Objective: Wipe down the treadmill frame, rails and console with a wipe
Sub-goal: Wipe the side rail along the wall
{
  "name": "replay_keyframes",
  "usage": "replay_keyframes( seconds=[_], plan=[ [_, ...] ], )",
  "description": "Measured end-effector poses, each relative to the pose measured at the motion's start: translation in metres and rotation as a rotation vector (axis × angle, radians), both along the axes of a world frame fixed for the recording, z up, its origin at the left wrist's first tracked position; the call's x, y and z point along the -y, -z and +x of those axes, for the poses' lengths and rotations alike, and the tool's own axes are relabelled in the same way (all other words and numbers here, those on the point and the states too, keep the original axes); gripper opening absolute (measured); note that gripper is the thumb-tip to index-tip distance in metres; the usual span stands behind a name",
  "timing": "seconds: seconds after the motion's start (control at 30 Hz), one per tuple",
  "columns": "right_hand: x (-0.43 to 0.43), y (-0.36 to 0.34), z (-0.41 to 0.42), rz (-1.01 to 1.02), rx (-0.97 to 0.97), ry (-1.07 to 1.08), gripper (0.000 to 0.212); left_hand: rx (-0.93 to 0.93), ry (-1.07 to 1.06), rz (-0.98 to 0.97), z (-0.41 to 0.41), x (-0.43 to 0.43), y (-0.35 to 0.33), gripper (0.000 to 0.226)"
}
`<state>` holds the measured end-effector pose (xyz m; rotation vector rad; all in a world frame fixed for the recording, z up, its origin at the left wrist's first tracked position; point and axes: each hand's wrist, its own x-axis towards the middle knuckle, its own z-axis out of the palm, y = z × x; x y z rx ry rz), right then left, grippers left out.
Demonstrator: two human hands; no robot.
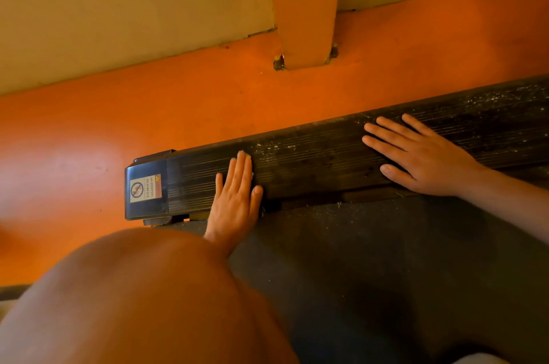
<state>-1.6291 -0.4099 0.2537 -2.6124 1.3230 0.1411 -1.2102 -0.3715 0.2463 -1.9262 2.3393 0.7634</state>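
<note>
I see both hands lying flat on the black ribbed side rail (312,156) of the treadmill, well apart from each other. My left hand (236,197) is near the rail's end, fingers straight and close together, palm down across the ribs. A pale sliver shows at its fingertips. That may be the wipe (242,152), but nearly all of it is hidden under the hand, so I cannot tell for sure. My right hand (424,156) rests further along the rail, fingers spread and straight, thumb out toward the near edge, holding nothing.

The rail's surface between and beyond the hands carries pale specks and dust. Its end cap (145,190) bears a warning sticker (145,188) with a red crossed circle. The dark belt (356,259) lies just beside the rail on my near side. A bare knee (142,298) fills the lower left. Beyond the rail the floor (148,120) is orange, and an orange post (306,22) stands bolted to it against a pale wall (118,7).
</note>
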Motion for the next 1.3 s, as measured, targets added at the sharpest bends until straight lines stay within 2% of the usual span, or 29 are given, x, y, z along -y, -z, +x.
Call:
replay_keyframes(
  seconds=[0.17,0.4,0.63,0.83,1.07,1.3],
  plan=[
    [0.000,0.000,0.000,0.021,0.000,-0.001,0.065,0.036,0.013,-0.021,-0.004,0.049,0.000,0.063],
    [0.000,0.000,-0.001,0.025,0.003,0.002,0.065,0.012,-0.048,0.076,-0.005,-0.026,-0.006,0.067],
    [0.002,-0.004,-0.001,0.072,0.005,0.004,0.065,0.021,-0.006,0.004,-0.007,0.037,0.000,0.065],
    [0.001,-0.005,0.000,0.086,0.018,0.019,0.065,-0.038,-0.051,0.088,-0.011,-0.031,-0.008,0.067],
    [0.002,-0.006,0.000,0.086,0.024,0.016,0.065,0.008,0.019,0.005,-0.016,0.043,0.003,0.063],
    [0.002,-0.006,0.000,0.082,0.031,0.017,0.065,-0.038,-0.035,0.065,-0.021,-0.021,-0.008,0.067]
  ],
)
